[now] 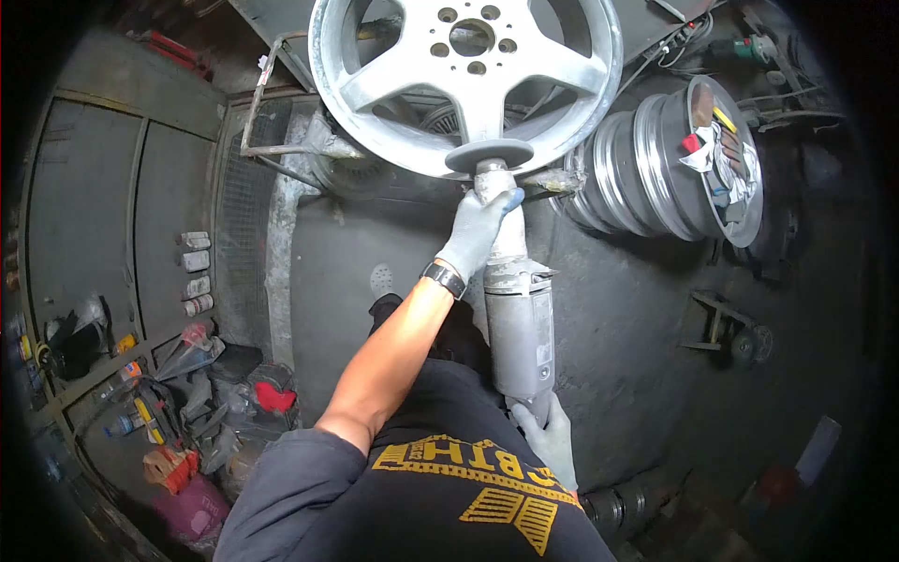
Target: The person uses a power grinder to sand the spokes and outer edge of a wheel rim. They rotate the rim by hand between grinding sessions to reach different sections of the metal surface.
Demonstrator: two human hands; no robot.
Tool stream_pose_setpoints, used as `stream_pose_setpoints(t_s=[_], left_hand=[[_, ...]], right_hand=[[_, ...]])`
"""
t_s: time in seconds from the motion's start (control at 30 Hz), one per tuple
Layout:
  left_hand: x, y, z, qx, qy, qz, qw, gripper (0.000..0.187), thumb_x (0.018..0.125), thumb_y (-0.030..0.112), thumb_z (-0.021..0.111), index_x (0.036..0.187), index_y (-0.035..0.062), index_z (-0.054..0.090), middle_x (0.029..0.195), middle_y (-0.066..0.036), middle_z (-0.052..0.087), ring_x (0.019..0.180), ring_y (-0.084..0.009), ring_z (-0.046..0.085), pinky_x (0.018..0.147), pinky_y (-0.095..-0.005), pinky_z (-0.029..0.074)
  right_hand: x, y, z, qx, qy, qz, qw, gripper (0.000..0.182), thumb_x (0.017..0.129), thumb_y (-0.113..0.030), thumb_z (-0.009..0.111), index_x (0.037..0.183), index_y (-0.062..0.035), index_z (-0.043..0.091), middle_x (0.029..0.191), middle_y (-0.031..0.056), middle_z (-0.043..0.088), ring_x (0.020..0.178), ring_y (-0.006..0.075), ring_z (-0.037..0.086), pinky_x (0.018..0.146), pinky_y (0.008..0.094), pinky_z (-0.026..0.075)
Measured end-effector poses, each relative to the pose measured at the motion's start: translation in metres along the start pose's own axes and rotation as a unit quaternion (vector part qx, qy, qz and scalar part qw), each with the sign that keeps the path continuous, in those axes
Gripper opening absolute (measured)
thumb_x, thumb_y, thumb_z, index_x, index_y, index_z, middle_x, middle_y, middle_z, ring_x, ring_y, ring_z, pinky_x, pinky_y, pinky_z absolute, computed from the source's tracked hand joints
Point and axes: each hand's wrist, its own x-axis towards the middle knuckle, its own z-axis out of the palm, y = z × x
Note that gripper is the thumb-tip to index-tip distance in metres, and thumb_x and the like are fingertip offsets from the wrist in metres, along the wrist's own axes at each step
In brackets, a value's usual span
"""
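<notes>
A dusty grey angle grinder (pixel 521 323) stands lengthwise in front of my body. My gloved left hand (pixel 478 229) is wrapped round its narrow front part, just below the head. At the rear end, my gloved right hand (pixel 551 438) grips the tool, partly hidden by the body and my shirt. A round flat disc (pixel 489 155) on the head overlaps the lower spoke of a silver alloy wheel (pixel 482 103). The wheel faces me, with bolt holes round its centre hole. Some of its rim lies beyond the top of the view.
A metal frame (pixel 272 150) stands left of the wheel. Wide rims (pixel 646 169) lie stacked on their side at right, with rags and small tools in the end one. Bottles (pixel 196 262) line the left wall; bags and clutter lie below. A small stand (pixel 716 323) is on the right.
</notes>
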Motion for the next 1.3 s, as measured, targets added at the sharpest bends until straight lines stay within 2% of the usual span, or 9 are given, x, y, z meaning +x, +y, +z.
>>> stream_pose_setpoints(t_s=[0.17, 0.23, 0.43, 0.5, 0.57, 0.67, 0.83, 0.97, 1.3], left_hand=[[-0.009, 0.03, -0.04, 0.059, 0.011, 0.005, 0.998, 0.047, 0.093, 0.026, 0.081, 0.126, -0.0014, 0.063, 0.107, -0.007, 0.069, 0.093, -0.0148, 0.068, 0.081, -0.0297, 0.055], [-0.006, 0.036, -0.056, 0.094, 0.038, 0.044, 0.994, 0.046, 0.093, 0.024, 0.08, 0.127, -0.0021, 0.064, 0.109, -0.007, 0.07, 0.094, -0.0144, 0.067, 0.083, -0.0299, 0.055], [0.0, 0.053, -0.079, 0.082, 0.057, 0.065, 0.993, 0.038, 0.094, 0.021, 0.078, 0.122, -0.0009, 0.064, 0.103, -0.007, 0.07, 0.088, -0.015, 0.069, 0.076, -0.0303, 0.057], [0.002, 0.048, -0.075, 0.063, 0.049, 0.066, 0.995, 0.036, 0.094, 0.02, 0.078, 0.12, -0.0002, 0.064, 0.101, -0.007, 0.069, 0.085, -0.0154, 0.069, 0.074, -0.0311, 0.058], [0.0, 0.037, -0.066, 0.056, 0.055, 0.05, 0.996, 0.036, 0.094, 0.021, 0.078, 0.123, 0.0027, 0.068, 0.113, -0.003, 0.07, 0.102, -0.0118, 0.065, 0.09, -0.0283, 0.052], [-0.002, 0.01, -0.041, 0.074, 0.073, 0.058, 0.993, 0.036, 0.095, 0.023, 0.077, 0.123, 0.003, 0.068, 0.112, -0.002, 0.07, 0.103, -0.012, 0.064, 0.091, -0.0289, 0.05], [-0.001, -0.023, 0.02, 0.041, 0.057, 0.054, 0.996, 0.036, 0.092, 0.026, 0.081, 0.116, 0.0032, 0.068, 0.105, -0.005, 0.07, 0.092, -0.0136, 0.065, 0.081, -0.0328, 0.054], [0.005, -0.031, 0.052, 0.009, 0.003, 0.067, 0.998, 0.042, 0.093, 0.026, 0.081, 0.123, 0.0037, 0.063, 0.107, -0.006, 0.069, 0.093, -0.0148, 0.067, 0.082, -0.0322, 0.056], [-0.002, -0.032, -0.005, 0.036, 0.033, 0.057, 0.997, 0.041, 0.093, 0.025, 0.082, 0.124, 0.0055, 0.062, 0.108, -0.005, 0.068, 0.094, -0.0142, 0.067, 0.082, -0.0312, 0.056]], right_hand=[[0.001, 0.005, 0.04, -0.002, -0.012, -0.014, 1.0, 0.045, 0.095, -0.025, 0.076, 0.129, 0.0013, 0.064, 0.096, 0.0152, 0.076, 0.083, 0.0171, 0.07, 0.077, 0.0354, 0.055], [0.007, 0.013, 0.058, 0.021, -0.012, -0.074, 0.997, 0.045, 0.095, -0.025, 0.077, 0.129, 0.0013, 0.064, 0.093, 0.0139, 0.075, 0.08, 0.0165, 0.07, 0.076, 0.0343, 0.055], [0.031, -0.008, 0.065, 0.038, -0.091, 0.009, 0.995, 0.037, 0.095, -0.02, 0.077, 0.123, 0.001, 0.065, 0.085, 0.0077, 0.072, 0.065, 0.0109, 0.065, 0.062, 0.0299, 0.052], [0.038, -0.003, 0.054, 0.053, -0.107, 0.026, 0.993, 0.036, 0.095, -0.019, 0.077, 0.122, 0.0011, 0.065, 0.085, 0.0071, 0.072, 0.064, 0.0106, 0.064, 0.061, 0.0295, 0.052], [0.04, -0.003, 0.036, 0.037, -0.108, 0.032, 0.993, 0.035, 0.095, -0.019, 0.078, 0.121, 0.0008, 0.065, 0.086, 0.0079, 0.073, 0.065, 0.0113, 0.065, 0.062, 0.0301, 0.052], [0.039, 0.003, 0.001, 0.008, -0.082, 0.003, 0.997, 0.035, 0.094, -0.019, 0.078, 0.12, 0.0008, 0.066, 0.087, 0.009, 0.073, 0.066, 0.0119, 0.066, 0.062, 0.0306, 0.053], [0.039, 0.021, -0.056, -0.006, -0.034, 0.023, 0.999, 0.032, 0.093, -0.017, 0.078, 0.115, 0.0025, 0.065, 0.084, 0.0083, 0.072, 0.064, 0.0109, 0.064, 0.061, 0.0306, 0.052], [0.039, 0.022, -0.074, 0.026, -0.007, 0.033, 0.999, 0.028, 0.093, -0.015, 0.077, 0.113, 0.0005, 0.066, 0.083, 0.0041, 0.069, 0.063, 0.0093, 0.061, 0.059, 0.028, 0.05], [0.035, 0.027, -0.034, -0.001, -0.033, 0.011, 0.999, 0.027, 0.094, -0.014, 0.077, 0.113, 0.0013, 0.066, 0.084, 0.0047, 0.069, 0.064, 0.0096, 0.061, 0.059, 0.0289, 0.049]])
